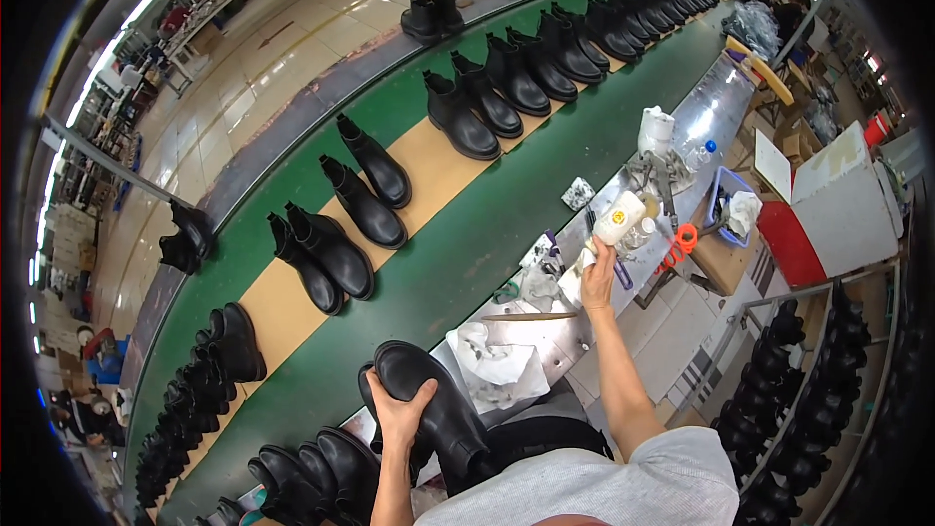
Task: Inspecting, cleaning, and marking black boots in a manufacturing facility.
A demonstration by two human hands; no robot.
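Observation:
My left hand (397, 414) grips a black ankle boot (429, 385) by its front, toe pointing away from me, at the near edge of the green belt. Part of a second black boot (366, 388) shows right behind that hand; whether it is held too I cannot tell. Over the metal side bench my right hand (597, 278) has its fingers curled at the lower end of a white bottle (620, 216) with a yellow mark. Something whitish lies against those fingers, but what they hold is hidden. White crumpled cloths (497, 362) rest on the bench close to my lap.
Pairs of black boots (458, 117) stand along tan paper (419, 161) on the green belt (438, 253). More boots (317, 472) cluster at lower left. An orange coiled hose (679, 248), a blue basket (729, 205) and a boot rack (779, 409) are on the right.

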